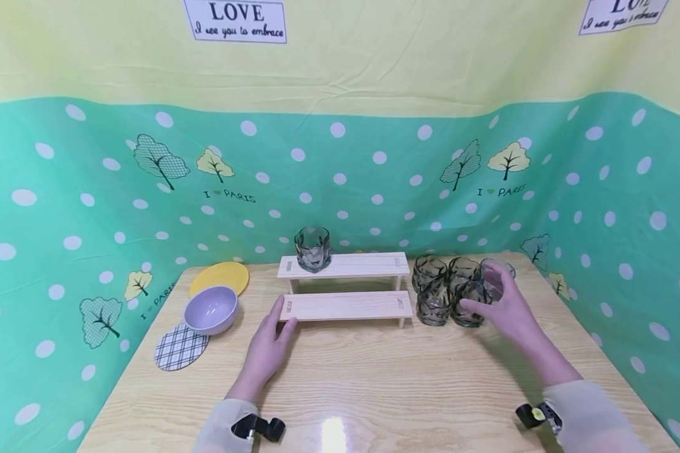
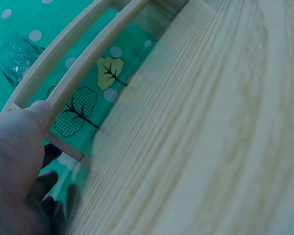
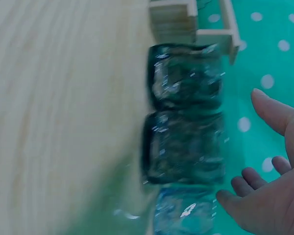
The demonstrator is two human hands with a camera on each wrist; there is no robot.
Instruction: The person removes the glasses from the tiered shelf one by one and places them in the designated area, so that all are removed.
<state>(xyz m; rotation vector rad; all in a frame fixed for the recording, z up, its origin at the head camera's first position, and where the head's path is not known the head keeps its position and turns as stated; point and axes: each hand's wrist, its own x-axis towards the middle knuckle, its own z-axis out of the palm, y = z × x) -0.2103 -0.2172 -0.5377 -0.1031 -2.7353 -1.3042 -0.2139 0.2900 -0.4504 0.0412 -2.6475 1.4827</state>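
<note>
A two-tier wooden shelf [image 1: 345, 306] stands at the middle back. My left hand [image 1: 266, 349] holds its lower tier by the left end; in the left wrist view the thumb lies on the wood and the other fingers are bent beside it. A grey faceted glass [image 1: 313, 250] stands on the upper tier, toward the left. Right of the shelf, several grey glasses [image 1: 432, 303] stand close together, with a clearer glass [image 1: 510, 269] partly behind my right hand [image 1: 507, 308]. That hand hovers over the front right glass [image 1: 469, 303], thumb and fingers spread; the right wrist view shows nothing between them.
On the left lie a yellow plate [image 1: 231, 273], a lilac bowl [image 1: 211, 308] and a checked round mat [image 1: 180, 348]. The wooden tabletop [image 1: 374, 384] extends in front of the shelf. A green and yellow patterned cloth [image 1: 340, 182] hangs behind and along both sides.
</note>
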